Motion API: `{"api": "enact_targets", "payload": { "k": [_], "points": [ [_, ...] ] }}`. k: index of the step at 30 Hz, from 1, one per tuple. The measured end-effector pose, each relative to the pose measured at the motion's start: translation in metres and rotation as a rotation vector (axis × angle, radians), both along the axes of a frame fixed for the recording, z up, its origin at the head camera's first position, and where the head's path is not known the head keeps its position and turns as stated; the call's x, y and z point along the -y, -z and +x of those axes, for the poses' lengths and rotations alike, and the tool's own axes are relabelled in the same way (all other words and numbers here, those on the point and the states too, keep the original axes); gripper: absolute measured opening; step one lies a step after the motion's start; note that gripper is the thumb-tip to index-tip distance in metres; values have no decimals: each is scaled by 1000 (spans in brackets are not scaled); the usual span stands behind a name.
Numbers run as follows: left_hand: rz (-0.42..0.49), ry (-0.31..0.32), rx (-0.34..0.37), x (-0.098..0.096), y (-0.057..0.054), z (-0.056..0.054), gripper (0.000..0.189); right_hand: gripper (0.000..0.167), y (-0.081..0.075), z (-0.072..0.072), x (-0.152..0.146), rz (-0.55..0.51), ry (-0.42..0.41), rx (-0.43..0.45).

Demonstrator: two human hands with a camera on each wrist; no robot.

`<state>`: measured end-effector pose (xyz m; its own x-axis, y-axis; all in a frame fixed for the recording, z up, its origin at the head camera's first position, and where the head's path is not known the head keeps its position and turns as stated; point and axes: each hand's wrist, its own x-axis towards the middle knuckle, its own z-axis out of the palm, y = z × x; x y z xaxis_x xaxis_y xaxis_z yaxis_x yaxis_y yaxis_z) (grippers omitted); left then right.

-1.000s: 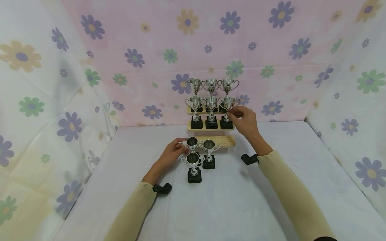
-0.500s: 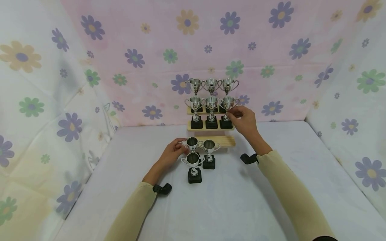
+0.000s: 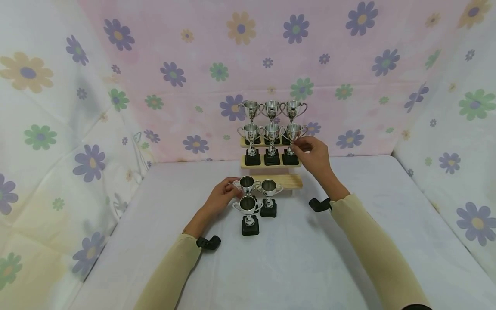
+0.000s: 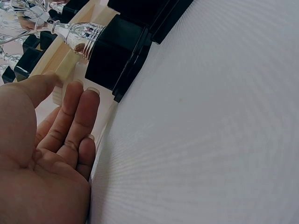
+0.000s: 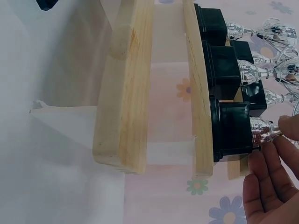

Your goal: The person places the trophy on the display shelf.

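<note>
Right hand point(image 3: 315, 157): pinched on the end trophy point(image 3: 292, 137), upright at 3 o'clock on the middle shelf point(image 5: 200, 88). Left hand point(image 3: 222, 196): thumb by the lowest shelf point(image 3: 290, 181), 9 o'clock end; hold, we cannot tell. Risk, we judge: sideways release snagging, toppling the neighbouring trophy point(image 3: 271, 140) at 9 o'clock.

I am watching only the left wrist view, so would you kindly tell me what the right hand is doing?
Observer: The right hand pinches the stem of the trophy at the right end of the middle shelf.
Operator: Thank you. How many stand lower down?
Observer: Three other trophies stand on the table, in front of the lowest shelf.
Operator: And how many higher up, if you would?
Observer: Six: three on the middle shelf, counting the pinched one, and three on the top shelf.
</note>
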<state>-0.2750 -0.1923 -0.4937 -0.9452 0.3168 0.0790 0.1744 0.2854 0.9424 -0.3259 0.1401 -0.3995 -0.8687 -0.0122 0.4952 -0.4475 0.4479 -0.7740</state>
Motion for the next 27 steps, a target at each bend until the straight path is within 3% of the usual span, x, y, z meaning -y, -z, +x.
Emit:
{"api": "enact_targets", "payload": {
  "k": [6, 16, 27],
  "points": [
    [12, -1, -13, -3, -19, 13, 43, 26, 5, 7, -5, -22, 21, -14],
    [35, 7, -19, -2, -14, 10, 43, 21, 9, 30, -10, -52, 6, -81],
    [8, 17, -15, -2, -22, 15, 44, 17, 16, 62, 4, -4, -72, -76]
  ]
}}
